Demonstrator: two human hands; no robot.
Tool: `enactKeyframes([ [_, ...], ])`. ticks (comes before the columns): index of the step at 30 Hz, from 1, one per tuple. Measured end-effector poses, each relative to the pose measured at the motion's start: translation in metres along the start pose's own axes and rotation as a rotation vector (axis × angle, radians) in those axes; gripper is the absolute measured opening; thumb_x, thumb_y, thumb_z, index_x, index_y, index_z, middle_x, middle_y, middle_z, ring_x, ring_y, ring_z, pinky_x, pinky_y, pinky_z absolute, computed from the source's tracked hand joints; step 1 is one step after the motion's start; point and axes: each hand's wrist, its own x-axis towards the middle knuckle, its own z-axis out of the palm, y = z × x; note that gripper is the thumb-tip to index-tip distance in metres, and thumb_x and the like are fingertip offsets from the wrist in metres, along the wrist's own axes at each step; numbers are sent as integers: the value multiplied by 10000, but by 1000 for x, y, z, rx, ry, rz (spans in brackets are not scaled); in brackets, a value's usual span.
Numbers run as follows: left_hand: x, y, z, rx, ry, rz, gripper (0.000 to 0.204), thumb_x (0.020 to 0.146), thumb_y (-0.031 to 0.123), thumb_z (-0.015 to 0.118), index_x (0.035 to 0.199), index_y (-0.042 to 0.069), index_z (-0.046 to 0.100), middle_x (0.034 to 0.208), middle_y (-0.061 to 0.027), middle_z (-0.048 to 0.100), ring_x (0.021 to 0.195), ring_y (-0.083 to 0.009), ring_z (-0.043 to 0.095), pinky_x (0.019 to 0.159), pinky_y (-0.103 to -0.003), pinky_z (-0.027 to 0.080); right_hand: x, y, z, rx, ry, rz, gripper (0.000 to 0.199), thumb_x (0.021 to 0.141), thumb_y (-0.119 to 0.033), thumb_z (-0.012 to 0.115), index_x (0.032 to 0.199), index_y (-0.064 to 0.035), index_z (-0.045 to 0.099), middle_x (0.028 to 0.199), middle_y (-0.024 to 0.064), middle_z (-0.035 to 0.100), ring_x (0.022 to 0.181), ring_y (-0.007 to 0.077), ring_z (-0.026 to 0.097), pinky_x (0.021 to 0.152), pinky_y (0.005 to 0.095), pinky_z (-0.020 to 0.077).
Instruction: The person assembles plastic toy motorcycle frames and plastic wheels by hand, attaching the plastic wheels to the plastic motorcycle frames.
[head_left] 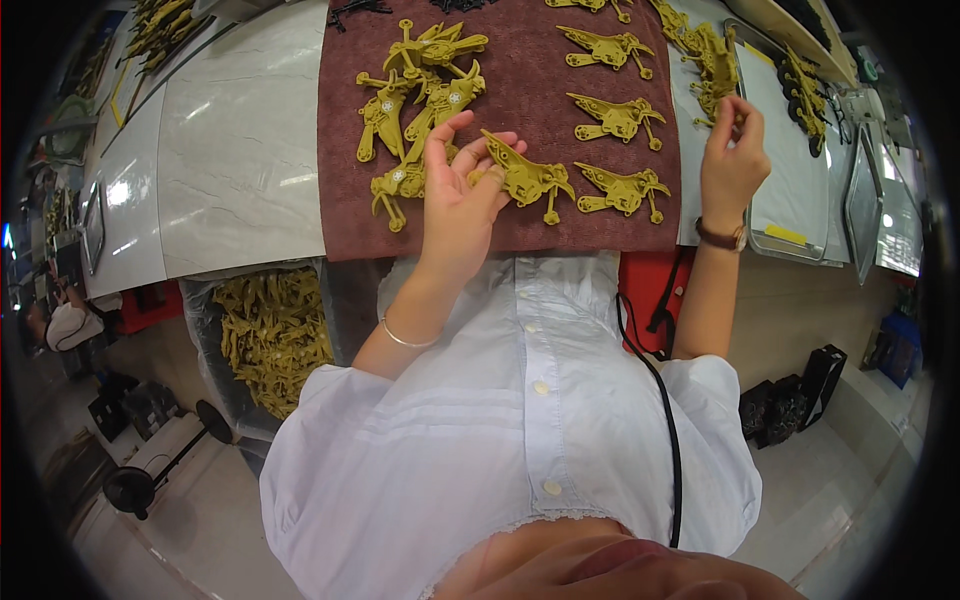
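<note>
My left hand [462,195] is over the maroon cloth [520,80], its thumb pressing an olive-yellow plastic part [530,178] with a pointed end and a short stem against the fingers. Beside it on the left lies a loose heap of similar parts [425,105], some bearing a white star mark. My right hand [735,155] is raised at the cloth's right side, fingertips pinched together. Whatever they hold, if anything, is too small to make out. Just beyond those fingertips sits a cluster of olive-yellow pieces [712,65].
Several matching parts, one of them here [620,118], form a column on the cloth's right. Black pieces [360,8] lie at its far edge. A white tray [790,200] stands at right. Below the table's left side, a plastic-lined bin [270,335] holds many olive-yellow parts.
</note>
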Motion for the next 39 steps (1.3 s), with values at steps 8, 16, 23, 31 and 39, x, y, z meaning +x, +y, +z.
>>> enactKeyframes([
  [8, -4, 0, -19, 684, -131, 148, 320, 841, -89, 551, 1148, -1, 556, 1155, -106, 526, 1100, -169, 565, 904, -285, 489, 41, 50, 16, -527, -241, -79, 148, 886, -239, 622, 961, -119, 667, 824, 101, 699, 694, 296, 668, 580, 377, 517],
  [16, -19, 9, -22, 1584, -60, 634, 349, 752, 39, 704, 1093, 26, 632, 1213, -156, 547, 1041, -313, 585, 874, -370, 487, 27, 18, 25, -108, -281, -297, 316, 833, -240, 675, 1112, -93, 660, 1195, 145, 627, 1055, 319, 604, 889, 405, 480],
  [23, -23, 35, -33, 1456, -114, 609, 422, 742, 98, 712, 1151, 65, 613, 1207, -151, 549, 1113, -340, 532, 914, -433, 436, -15, -100, 0, 420, -812, -481, 328, 813, -237, 694, 1105, -92, 655, 1244, 125, 589, 1173, 277, 536, 1034, 435, 360],
  [31, -20, 56, -69, 1693, 71, 575, 496, 742, 131, 757, 1202, 41, 594, 1066, -122, 624, 965, -275, 611, 870, -366, 461, -47, -117, 5, 512, -897, -474, 317, 812, -188, 672, 1112, -89, 649, 1224, 112, 593, 1142, 263, 548, 1033, 444, 361],
  [39, -27, 78, -46, 596, -296, -44, 438, 813, -70, 665, 1234, -67, 542, 1178, -140, 605, 1088, -182, 589, 891, -300, 500, -30, -144, -3, 897, -812, -260, 533, 748, -135, 743, 1253, -86, 582, 1228, 121, 590, 1112, 298, 574, 932, 382, 463],
])
